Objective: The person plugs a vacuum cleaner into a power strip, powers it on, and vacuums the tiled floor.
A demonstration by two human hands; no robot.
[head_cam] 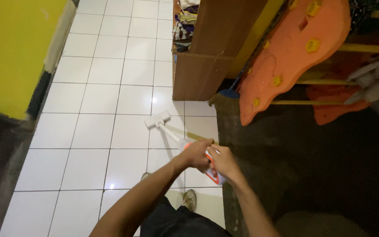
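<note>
White handheld vacuum (pixel 185 142) with a flat floor head (pixel 157 120) on the white tile floor (pixel 88 131), wand slanting up to an orange-trimmed body held at waist height. Left hand (pixel 197 153) wrapped closed around the top of the body; right hand (pixel 223 161) closed on the lower end, grip firm on both. Possibly a broom handle (pixel 188 134) lies beside the wand, hard to tell. Broom bristles (pixel 223 102) rest against a brown wooden cabinet (pixel 198 74), an orange plastic panel (pixel 294 52) just right. Dark mat (pixel 312 166) beside the tiles, yellow wall (pixel 14 52) far left. Best handling: keep the head flat on the tile, both hands steady, wand angle low.
</note>
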